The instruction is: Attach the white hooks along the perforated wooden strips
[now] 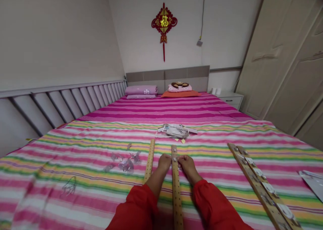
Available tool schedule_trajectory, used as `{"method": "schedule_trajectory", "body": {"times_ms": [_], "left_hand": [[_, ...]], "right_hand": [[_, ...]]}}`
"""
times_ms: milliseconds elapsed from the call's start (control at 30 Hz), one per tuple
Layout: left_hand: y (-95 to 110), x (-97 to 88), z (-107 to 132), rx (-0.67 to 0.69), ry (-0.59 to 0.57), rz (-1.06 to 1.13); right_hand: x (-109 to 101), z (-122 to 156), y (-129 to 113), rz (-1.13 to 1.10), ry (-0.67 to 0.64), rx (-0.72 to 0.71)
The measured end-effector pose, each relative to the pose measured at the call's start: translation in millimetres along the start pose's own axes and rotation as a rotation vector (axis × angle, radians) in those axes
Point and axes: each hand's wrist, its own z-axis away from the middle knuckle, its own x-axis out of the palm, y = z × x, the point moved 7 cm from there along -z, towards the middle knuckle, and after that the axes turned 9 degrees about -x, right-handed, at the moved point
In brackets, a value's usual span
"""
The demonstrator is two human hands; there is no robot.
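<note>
At six o'clock, our left hand [165, 161] and right hand [187, 163] curl their fingers beside the wooden strip [176, 189] with metal fittings [174, 150], whether grasping anything we cannot tell, while at twelve we read a gold "福" [164, 21] on the red wall hanging [164, 38].

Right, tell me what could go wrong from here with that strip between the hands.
The nearer small metal piece, between the left hand and right hand, could slip off and be hard to spot on the striped cloth. The perforated wooden strip lies on that cloth, so it might shift if pushed. Anything dropped to the left might get lost among the clear plastic.
</note>
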Motion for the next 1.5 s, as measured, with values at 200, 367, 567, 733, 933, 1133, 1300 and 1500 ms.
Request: {"method": "schedule_trajectory", "body": {"times_ms": [200, 367, 567, 733, 933, 1133, 1300, 1500], "left_hand": [[4.6, -16.6, 25.5, 0.036, -0.079, 0.028], [17.9, -90.8, 39.9, 0.238, 0.043, -0.007], [23.5, -199.5, 38.2, 0.399, 0.513, -0.411], [25.4, -207.4, 32.2, 0.398, 0.536, -0.815], [29.2, -196.3, 35.0, 0.357, 0.509, -1.072], [35.4, -209.1, 45.0, 0.442, 0.517, -0.979], [33.1, -237.1, 42.7, 0.386, 0.385, -0.355], [18.4, -243.4, 49.6, 0.240, 0.247, -0.058]], "right_hand": [[-5.5, 20.7, -6.4, -0.052, 0.002, 0.021], [-20.0, 58.4, -8.9, -0.054, 0.043, 0.035], [-26.9, 88.0, -4.4, -0.032, 0.058, 0.037], [-25.3, 90.8, -7.9, 0.002, 0.056, -0.032], [-24.0, 96.1, -16.3, 0.020, 0.044, -0.086], [-23.2, 95.7, -18.5, 0.034, 0.029, -0.109], [-23.4, 93.6, -16.2, 0.045, 0.024, -0.120], [-23.3, 93.8, -16.1, 0.027, 0.019, -0.123]]}}
